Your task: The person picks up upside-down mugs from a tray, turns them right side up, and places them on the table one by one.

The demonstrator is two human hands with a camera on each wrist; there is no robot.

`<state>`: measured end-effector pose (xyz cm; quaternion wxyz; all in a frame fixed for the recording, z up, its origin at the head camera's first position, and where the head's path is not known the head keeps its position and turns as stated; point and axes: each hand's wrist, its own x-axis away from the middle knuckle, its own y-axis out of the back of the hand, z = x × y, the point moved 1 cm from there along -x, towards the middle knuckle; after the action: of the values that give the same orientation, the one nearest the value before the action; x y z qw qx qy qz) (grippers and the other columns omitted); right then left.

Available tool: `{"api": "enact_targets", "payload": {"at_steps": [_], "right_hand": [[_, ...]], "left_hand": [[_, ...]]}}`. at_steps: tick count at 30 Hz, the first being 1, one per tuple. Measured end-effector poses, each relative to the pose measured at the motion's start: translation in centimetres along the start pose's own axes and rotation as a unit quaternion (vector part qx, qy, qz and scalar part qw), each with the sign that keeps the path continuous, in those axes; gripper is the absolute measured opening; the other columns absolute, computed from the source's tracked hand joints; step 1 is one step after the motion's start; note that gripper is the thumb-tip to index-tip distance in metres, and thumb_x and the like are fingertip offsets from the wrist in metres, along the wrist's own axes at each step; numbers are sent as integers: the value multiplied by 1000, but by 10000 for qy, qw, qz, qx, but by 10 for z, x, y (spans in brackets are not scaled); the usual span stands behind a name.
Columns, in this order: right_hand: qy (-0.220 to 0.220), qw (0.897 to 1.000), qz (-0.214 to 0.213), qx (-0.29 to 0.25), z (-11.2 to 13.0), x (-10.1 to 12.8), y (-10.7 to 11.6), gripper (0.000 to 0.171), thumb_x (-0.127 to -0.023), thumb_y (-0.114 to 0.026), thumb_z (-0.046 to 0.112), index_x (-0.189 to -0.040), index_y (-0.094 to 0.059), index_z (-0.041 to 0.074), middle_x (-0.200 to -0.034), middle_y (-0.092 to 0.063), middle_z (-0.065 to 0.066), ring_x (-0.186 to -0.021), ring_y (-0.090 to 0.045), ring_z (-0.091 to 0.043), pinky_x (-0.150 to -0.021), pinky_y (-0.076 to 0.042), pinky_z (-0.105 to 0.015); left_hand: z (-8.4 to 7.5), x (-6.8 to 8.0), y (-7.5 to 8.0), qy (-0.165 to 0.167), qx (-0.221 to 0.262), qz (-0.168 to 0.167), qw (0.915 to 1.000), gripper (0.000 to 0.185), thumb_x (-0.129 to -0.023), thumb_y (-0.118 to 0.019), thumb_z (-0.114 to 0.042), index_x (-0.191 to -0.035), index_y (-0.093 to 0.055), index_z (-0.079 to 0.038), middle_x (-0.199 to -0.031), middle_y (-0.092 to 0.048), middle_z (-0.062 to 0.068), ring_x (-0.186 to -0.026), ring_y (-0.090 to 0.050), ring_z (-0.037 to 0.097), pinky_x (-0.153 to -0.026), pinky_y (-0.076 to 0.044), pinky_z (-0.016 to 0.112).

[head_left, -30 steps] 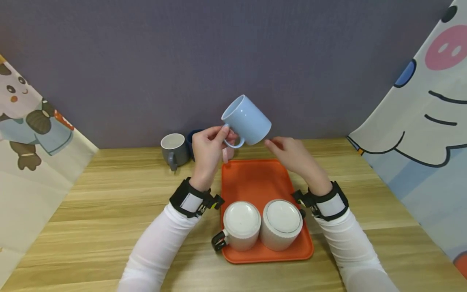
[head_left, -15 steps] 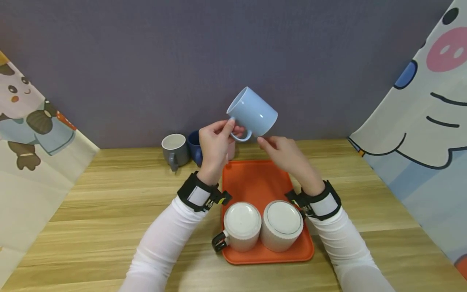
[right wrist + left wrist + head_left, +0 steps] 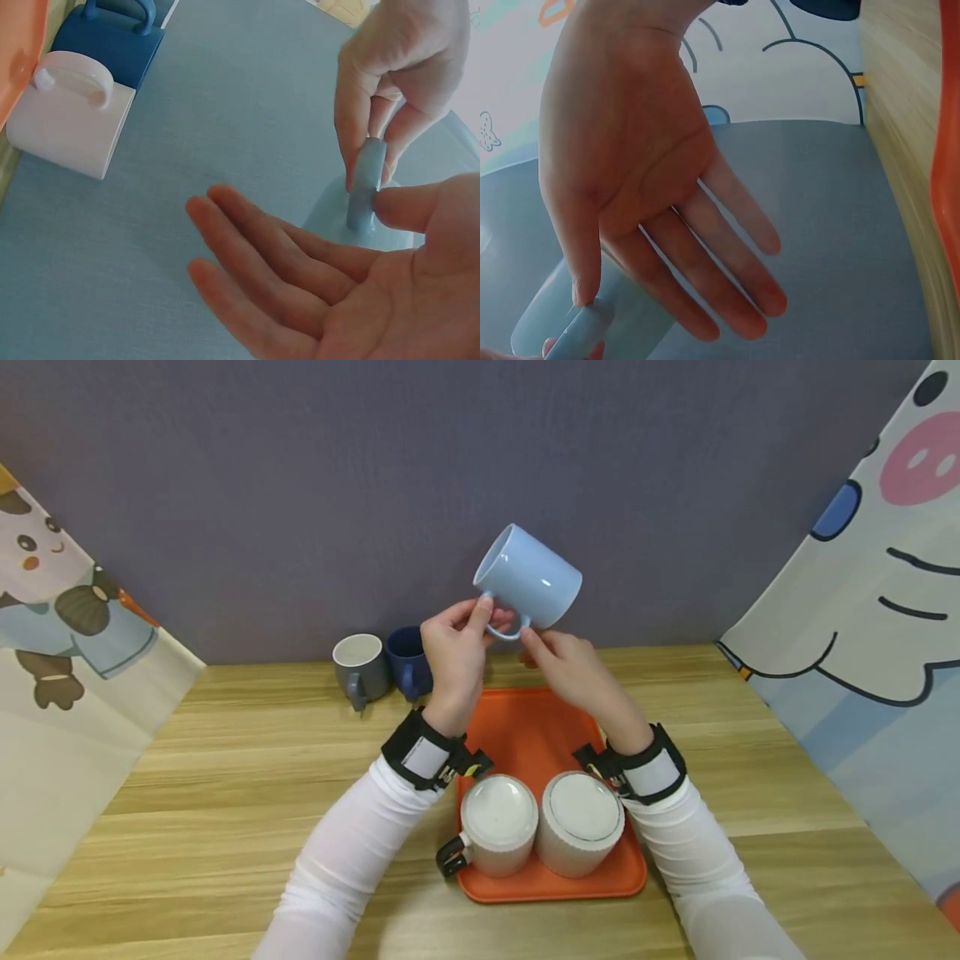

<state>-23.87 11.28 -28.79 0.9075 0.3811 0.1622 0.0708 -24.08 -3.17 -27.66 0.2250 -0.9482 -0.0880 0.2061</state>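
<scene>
A light blue mug (image 3: pixel 528 578) is held tilted in the air above the far end of the orange tray (image 3: pixel 540 727), its mouth facing up-left. My left hand (image 3: pixel 457 647) pinches its handle between thumb and fingers; the right wrist view shows this pinch by my left hand (image 3: pixel 390 97) on the handle (image 3: pixel 365 180). My right hand (image 3: pixel 562 664) sits just under the mug with its thumb against the handle. Its fingers are straight and the palm is bare, as the view of my right hand (image 3: pixel 337 300) shows. The mug body (image 3: pixel 562 315) shows at the lower left of the left wrist view.
Two white mugs (image 3: pixel 497 822) (image 3: pixel 579 818) stand upside down at the tray's near end. A grey mug (image 3: pixel 358 667) and a dark blue mug (image 3: pixel 408 660) stand by the back wall, beside a pale mug (image 3: pixel 67 112). Cartoon cloths hang at both sides of the wooden table (image 3: pixel 225 777).
My left hand has lifted the blue mug higher and a little to the right. My right hand has moved left toward the handle, and its thumb now touches it.
</scene>
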Motion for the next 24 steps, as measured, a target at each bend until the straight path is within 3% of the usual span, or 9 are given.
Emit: {"api": "enact_targets", "payload": {"at_steps": [5, 10, 13, 17, 21, 24], "right_hand": [[-133, 9989, 113, -439, 0, -1, 0, 57, -101, -32, 48, -121, -60, 2, -106, -70, -15, -101, -66, -29, -89, -50, -46], [-174, 9895, 17, -1436, 0, -5, 0, 55, -102, -36, 42, -118, -60, -4, -105, -69, -21, -99, -67, -31, -87, -53, -44], [-145, 9761, -165, -2163, -1, -7, -1, 50, -102, -40, 35, -116, -61, -8, -106, -67, -27, -97, -67, -31, -85, -54, -40], [-104, 9567, -417, -2879, -2, -8, -2, 45, -101, -44, 28, -117, -59, -12, -108, -65, -29, -89, -69, -19, -84, -55, -34], [-105, 9392, -556, -3386, -4, -9, -1, 43, -100, -47, 24, -118, -58, -14, -97, -70, -16, -82, -69, -9, -83, -55, -31], [-160, 9261, -544, -3731, -5, -9, -2, 42, -99, -49, 22, -120, -57, -14, -87, -71, -1, -82, -70, -9, -83, -55, -29]], "left_hand": [[1, 2, -6, 2, 36, -104, 9999, 19, -89, -62, -2, -97, -67, 14, -77, -68, 22, -65, -69, 18, -73, -57, 40], [2, 5, -13, 85, -9, -195, 9998, 19, -90, -63, -6, -97, -68, 10, -79, -69, 20, -69, -70, 20, -69, -58, 34], [4, 6, -15, 103, -117, -238, 9996, 19, -90, -63, -8, -97, -69, 9, -81, -70, 21, -69, -70, 19, -68, -58, 33], [6, 7, -17, 167, -104, -258, 9995, 19, -90, -63, -8, -98, -69, 9, -85, -70, 23, -70, -69, 17, -72, -58, 37], [7, 7, -18, 201, -86, -247, 9995, 19, -90, -63, -7, -99, -69, 8, -86, -70, 22, -73, -69, 17, -73, -58, 35], [8, 6, -18, 102, -408, -276, 9987, 18, -90, -64, -10, -98, -71, 5, -85, -71, 19, -74, -68, 15, -72, -57, 32]]}}
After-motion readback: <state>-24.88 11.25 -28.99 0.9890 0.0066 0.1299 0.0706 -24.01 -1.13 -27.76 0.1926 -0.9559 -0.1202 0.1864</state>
